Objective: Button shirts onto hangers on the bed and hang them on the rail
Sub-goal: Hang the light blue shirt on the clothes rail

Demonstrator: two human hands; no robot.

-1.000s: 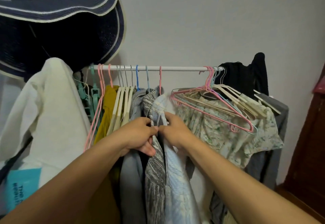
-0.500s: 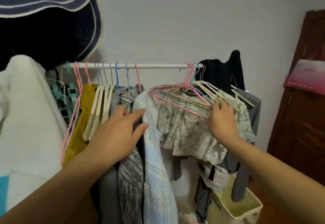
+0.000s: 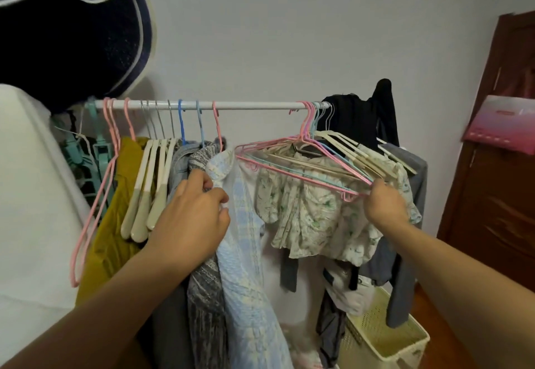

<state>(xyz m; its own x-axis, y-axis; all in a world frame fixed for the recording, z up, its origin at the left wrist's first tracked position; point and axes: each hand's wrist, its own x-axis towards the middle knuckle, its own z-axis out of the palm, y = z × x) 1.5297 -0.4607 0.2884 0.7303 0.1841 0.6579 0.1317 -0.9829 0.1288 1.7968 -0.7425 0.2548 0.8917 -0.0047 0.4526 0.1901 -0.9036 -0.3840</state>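
A white rail (image 3: 254, 105) runs across the wall with hangers and clothes on it. A light blue checked shirt (image 3: 246, 253) hangs from a pink hanger near the middle, beside a grey patterned shirt (image 3: 204, 296). My left hand (image 3: 194, 218) grips the blue shirt's front edge just below the collar. Further right my right hand (image 3: 382, 206) pinches the lower end of an empty pink hanger (image 3: 292, 172), one of several bare hangers bunched on the rail over a white and green floral top (image 3: 312, 218).
A mustard garment (image 3: 113, 224) and cream hangers (image 3: 150, 189) hang at the left, next to a white cloth (image 3: 31, 195) and a navy hat (image 3: 72, 30). Dark clothes (image 3: 364, 117) hang at the rail's right end. A cream basket (image 3: 385, 339) stands below. A brown door (image 3: 498, 195) is at right.
The view has swung right. My right hand left the blue shirt, went to the bunched hangers and took hold of a pink one. My left hand closed on the blue shirt.
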